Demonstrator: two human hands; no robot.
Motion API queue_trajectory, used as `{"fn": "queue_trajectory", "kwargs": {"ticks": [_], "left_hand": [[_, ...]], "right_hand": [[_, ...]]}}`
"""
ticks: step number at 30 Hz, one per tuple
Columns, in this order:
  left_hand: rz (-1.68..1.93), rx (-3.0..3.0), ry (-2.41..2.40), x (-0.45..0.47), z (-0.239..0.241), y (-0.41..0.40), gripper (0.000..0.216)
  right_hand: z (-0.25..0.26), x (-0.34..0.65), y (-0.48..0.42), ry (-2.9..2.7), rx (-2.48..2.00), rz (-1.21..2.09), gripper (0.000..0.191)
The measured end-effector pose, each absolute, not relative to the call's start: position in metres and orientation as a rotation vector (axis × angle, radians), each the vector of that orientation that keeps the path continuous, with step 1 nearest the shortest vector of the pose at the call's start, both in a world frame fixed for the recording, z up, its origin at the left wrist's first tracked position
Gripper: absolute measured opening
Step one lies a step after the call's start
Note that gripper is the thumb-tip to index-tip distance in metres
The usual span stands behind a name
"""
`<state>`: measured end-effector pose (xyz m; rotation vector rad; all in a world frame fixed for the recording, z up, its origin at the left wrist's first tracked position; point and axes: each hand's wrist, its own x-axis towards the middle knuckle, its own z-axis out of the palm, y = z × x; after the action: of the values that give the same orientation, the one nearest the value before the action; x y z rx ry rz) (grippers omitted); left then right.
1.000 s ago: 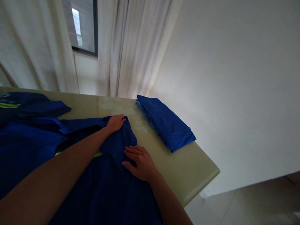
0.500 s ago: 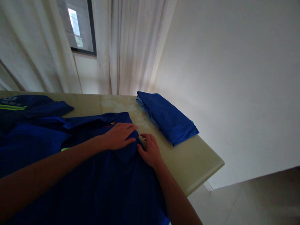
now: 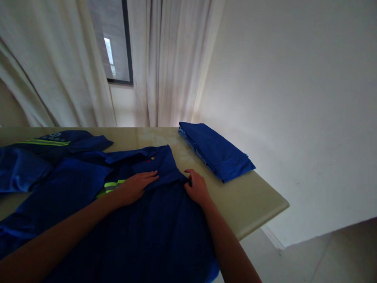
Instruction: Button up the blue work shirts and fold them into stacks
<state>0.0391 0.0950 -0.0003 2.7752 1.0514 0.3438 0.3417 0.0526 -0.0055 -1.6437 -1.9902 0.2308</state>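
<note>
A dark blue work jacket (image 3: 161, 223) is spread over the near side of the table and hangs past its front edge. Its collar area shows a small red and yellow mark, and a yellow-green reflective band (image 3: 110, 186) shows beside my left wrist. My left hand (image 3: 135, 188) lies flat on the cloth below the collar, fingers stretched out. At the garment's right edge, my right hand (image 3: 198, 189) has a bit of the fabric between thumb and fingers.
A folded blue garment (image 3: 217, 150) lies near the table's right end, beside the wall. Another dark blue garment (image 3: 80, 139) with reflective stripes is at the back left. The cream table (image 3: 254, 201) ends in a rounded right corner. Curtains (image 3: 179, 58) hang behind.
My left hand has moved left and down, off the fold near the collar, and now rests flat. The folded-over flap has been smoothed out. My right hand stays at the jacket's edge.
</note>
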Motion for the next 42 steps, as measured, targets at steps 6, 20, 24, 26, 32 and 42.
{"fn": "queue_trajectory", "kwargs": {"ticks": [6, 20, 24, 26, 32, 42], "left_hand": [[0.509, 2.681, 1.139, 0.057, 0.012, 0.099, 0.036], [0.331, 2.88, 1.273, 0.043, 0.029, 0.11, 0.084], [0.497, 2.81, 1.397, 0.046, 0.044, 0.132, 0.062], [0.701, 2.781, 1.37, 0.052, 0.056, 0.142, 0.047], [0.427, 2.946, 1.101, 0.047, 0.059, 0.158, 0.041], [0.545, 2.935, 1.016, 0.002, 0.065, 0.164, 0.049]], "right_hand": [[-0.004, 0.339, 0.049, -2.023, -1.541, 0.185, 0.042], [0.002, 0.329, 0.047, -2.007, -1.789, -0.133, 0.029], [0.001, 0.328, 0.048, -2.095, -1.789, -0.095, 0.031], [0.002, 0.328, 0.048, -2.114, -1.794, -0.114, 0.033], [0.003, 0.33, 0.047, -2.093, -1.818, -0.125, 0.03], [-0.002, 0.333, 0.05, -2.165, -1.692, -0.081, 0.052]]}}
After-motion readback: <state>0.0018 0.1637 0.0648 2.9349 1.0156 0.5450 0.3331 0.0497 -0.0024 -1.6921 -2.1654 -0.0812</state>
